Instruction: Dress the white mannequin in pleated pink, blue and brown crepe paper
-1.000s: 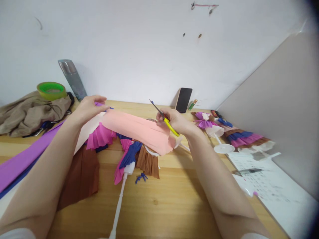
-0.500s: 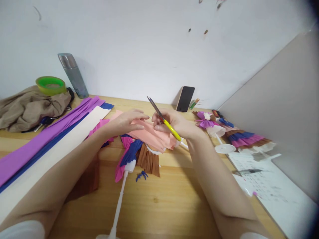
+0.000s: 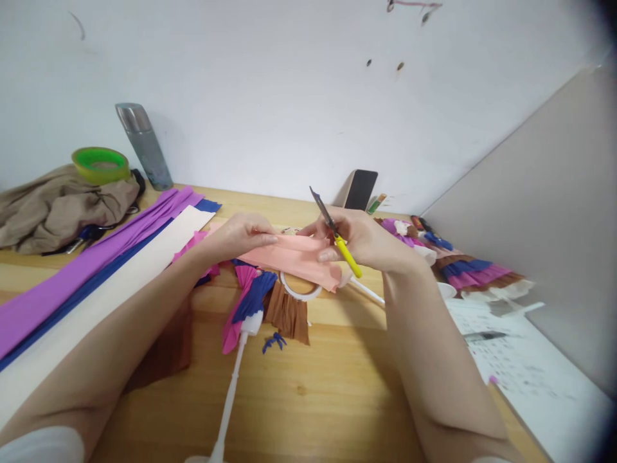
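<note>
My left hand (image 3: 245,235) pinches the left part of a peach crepe paper piece (image 3: 299,260) between thumb and fingers. In my right hand (image 3: 366,238) is a pair of scissors with yellow handles (image 3: 348,258), blades pointing up and left. The right thumb and fingers also grip the paper's right end, so the piece is stretched between both hands. Partly under the paper lies a white ring (image 3: 303,297), beside a gathered brown crepe piece (image 3: 292,319). Pink and blue crepe paper (image 3: 258,297) sits on top of a white stick (image 3: 230,392). Nearby is a small blue bow-like scrap (image 3: 274,342).
Long purple (image 3: 120,238), blue and cream paper strips (image 3: 110,305) lie at left. Behind them are a flask (image 3: 147,151), brown cloth (image 3: 62,209) and green tape roll (image 3: 101,166). A phone (image 3: 361,190) leans against the wall. Layered paper pieces (image 3: 477,267) and a written sheet (image 3: 530,373) occupy the right.
My left hand has closed on the peach paper. My right hand, with the scissors, has moved right and grips the paper's other end; the paper is now lifted and flatter.
</note>
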### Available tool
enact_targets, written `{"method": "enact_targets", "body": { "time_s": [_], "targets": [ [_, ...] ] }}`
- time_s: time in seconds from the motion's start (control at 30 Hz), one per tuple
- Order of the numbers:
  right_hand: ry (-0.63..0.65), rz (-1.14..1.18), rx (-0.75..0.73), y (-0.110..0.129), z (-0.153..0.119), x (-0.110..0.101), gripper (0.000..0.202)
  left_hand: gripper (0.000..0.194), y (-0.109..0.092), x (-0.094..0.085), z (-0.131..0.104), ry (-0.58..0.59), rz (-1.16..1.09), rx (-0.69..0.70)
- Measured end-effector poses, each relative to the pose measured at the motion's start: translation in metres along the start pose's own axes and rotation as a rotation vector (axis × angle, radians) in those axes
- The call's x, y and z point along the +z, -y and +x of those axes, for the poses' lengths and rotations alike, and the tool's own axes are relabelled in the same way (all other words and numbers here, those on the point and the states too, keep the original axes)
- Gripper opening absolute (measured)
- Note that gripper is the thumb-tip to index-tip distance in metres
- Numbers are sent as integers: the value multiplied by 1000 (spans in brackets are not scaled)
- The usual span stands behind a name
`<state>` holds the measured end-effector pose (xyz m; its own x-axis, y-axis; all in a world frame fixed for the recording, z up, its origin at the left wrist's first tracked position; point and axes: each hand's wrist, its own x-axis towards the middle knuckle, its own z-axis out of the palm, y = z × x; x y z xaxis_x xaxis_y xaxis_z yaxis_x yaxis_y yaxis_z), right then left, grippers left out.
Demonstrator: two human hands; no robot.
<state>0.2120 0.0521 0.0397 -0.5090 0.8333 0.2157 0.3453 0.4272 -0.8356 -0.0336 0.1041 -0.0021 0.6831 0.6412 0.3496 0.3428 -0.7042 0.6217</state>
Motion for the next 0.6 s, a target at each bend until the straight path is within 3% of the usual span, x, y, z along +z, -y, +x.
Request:
{"method": "enact_targets", "body": {
  "time_s": [0.17, 0.37, 0.6],
  "targets": [
    [-65, -79, -18, -4, 2, 2, 41, 24, -2, -2, -1, -25, 31, 1],
    [-262, -160, -50, -6, 1, 3, 31, 28, 0, -3, 0, -78, 153, 33],
    [-275, -380, -54, 7, 2, 20, 20, 31, -9, 1, 0, -138, 319, 64]
  ]
}}
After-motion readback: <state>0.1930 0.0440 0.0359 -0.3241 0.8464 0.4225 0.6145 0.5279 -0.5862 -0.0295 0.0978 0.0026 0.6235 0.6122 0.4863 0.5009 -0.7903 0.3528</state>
